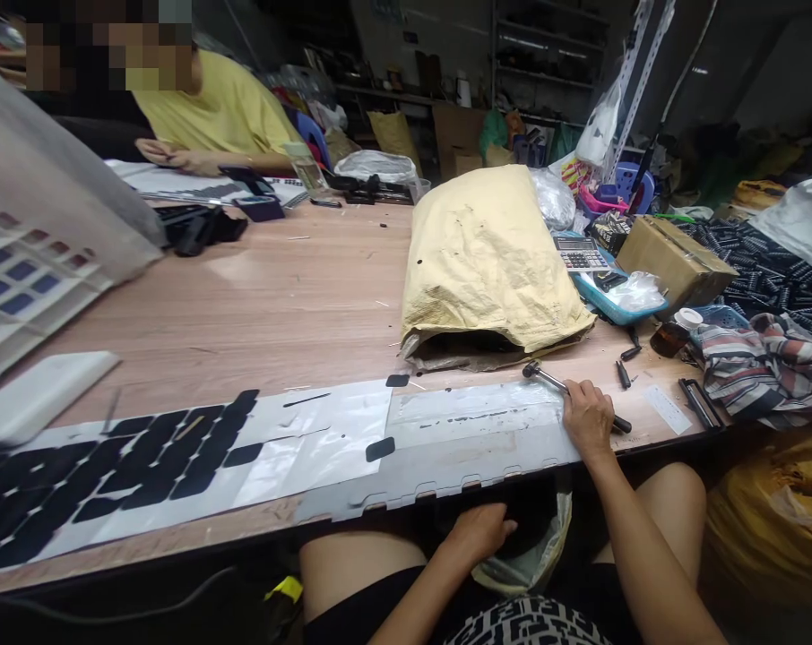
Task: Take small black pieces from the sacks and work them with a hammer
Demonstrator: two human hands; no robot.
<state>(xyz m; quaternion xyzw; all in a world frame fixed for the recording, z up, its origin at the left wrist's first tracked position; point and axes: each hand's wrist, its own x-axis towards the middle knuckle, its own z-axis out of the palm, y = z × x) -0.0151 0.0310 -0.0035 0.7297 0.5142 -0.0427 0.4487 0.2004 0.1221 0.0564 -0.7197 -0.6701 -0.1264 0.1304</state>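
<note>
My right hand (589, 418) rests at the table's front edge, its fingers closed around a hammer-like tool (549, 379) with a shiny metal shaft and a black grip end. The tool's small head points left, toward the open mouth of a big yellow woven sack (493, 260). Under that hand lies a grey plastic strip (460, 457) with a notched edge. Below the tabletop, my left hand (483, 533) is curled over my lap beside a plastic bag (533, 560); whatever its fingers hold is hidden. White sheets (278, 457) carry rows of black rounded stickers (204, 448).
A person in a yellow shirt (237, 103) sits across the table. White crates (36, 278) stand left. To the right are a calculator (581, 254), a blue tray (621, 309), a cardboard box (678, 264), a brown bottle (675, 336), plaid cloth (769, 367) and piled black parts (769, 260).
</note>
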